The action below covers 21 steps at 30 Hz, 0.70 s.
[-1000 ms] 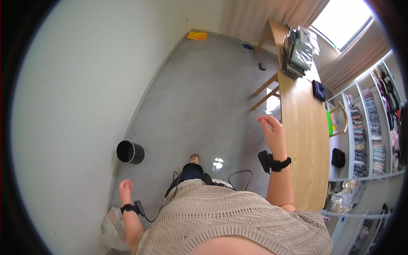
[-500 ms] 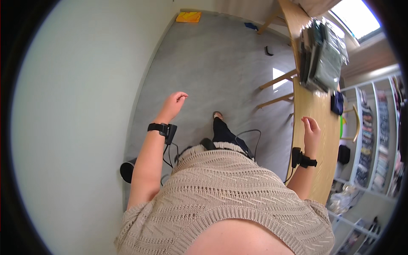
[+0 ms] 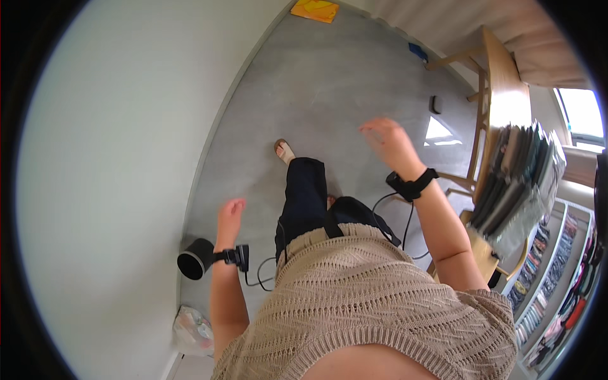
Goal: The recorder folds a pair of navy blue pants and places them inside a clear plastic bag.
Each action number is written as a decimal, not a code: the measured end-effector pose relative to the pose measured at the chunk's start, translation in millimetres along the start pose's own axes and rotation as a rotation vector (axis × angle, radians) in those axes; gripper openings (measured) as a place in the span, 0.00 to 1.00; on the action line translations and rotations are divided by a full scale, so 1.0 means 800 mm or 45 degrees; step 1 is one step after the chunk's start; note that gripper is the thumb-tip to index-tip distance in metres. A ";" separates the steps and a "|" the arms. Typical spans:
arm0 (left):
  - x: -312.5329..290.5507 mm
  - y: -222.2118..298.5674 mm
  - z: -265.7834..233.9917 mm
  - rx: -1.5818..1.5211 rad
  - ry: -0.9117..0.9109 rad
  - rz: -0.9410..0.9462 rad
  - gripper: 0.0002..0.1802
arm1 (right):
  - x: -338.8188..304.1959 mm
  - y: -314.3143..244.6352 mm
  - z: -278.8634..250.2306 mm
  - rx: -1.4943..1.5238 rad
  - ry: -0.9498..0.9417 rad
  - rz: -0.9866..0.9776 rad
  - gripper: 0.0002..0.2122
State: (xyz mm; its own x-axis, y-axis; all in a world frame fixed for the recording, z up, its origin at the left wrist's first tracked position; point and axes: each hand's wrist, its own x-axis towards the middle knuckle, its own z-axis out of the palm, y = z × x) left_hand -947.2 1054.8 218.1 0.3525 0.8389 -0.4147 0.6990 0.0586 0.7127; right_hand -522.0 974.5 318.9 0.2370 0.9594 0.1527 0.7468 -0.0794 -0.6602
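Observation:
My left hand (image 3: 230, 218) hangs by the wall, nearest a black cylindrical bin (image 3: 196, 258). Its fingers are loosely bent, and nothing shows in them. Farther forward, my right hand (image 3: 394, 149) is raised above the grey floor, slightly smeared by motion. Its fingers look apart, and I see nothing held in it. A black strap with a small device sits on each wrist: the left strap (image 3: 232, 256) and the right strap (image 3: 415, 183), with thin black cables running from them toward my waist.
A pale wall (image 3: 126, 164) runs along my left, with a plastic bag (image 3: 193, 330) at its foot. To the right stand a wooden table (image 3: 510, 104), bagged folded clothes (image 3: 522, 183) and shelves of garments (image 3: 551, 272). An orange packet (image 3: 315, 10) lies far ahead.
I have stepped, and the view has shifted. My right hand has swung forward and inward from beside the table; my left hand has dropped back. The clothes stack appears lower and farther right.

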 end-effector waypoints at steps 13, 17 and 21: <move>0.199 -0.072 0.018 0.156 -0.263 -0.419 0.09 | 0.222 0.433 0.412 -0.027 -0.922 0.532 0.12; 0.231 -0.137 0.054 0.120 -0.232 -0.671 0.08 | 0.229 0.599 0.594 -0.184 -0.870 1.019 0.12; 0.231 -0.237 0.119 -0.103 -0.295 -1.059 0.12 | 0.213 0.753 0.732 -0.203 -0.545 1.214 0.17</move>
State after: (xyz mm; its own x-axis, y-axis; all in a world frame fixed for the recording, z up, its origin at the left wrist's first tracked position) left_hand -955.3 1147.5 -47.4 -0.1300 0.3758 -0.9175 0.7428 0.6499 0.1609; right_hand -395.8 1248.5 -483.4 0.5532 0.4942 -0.6706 0.4472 -0.8554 -0.2614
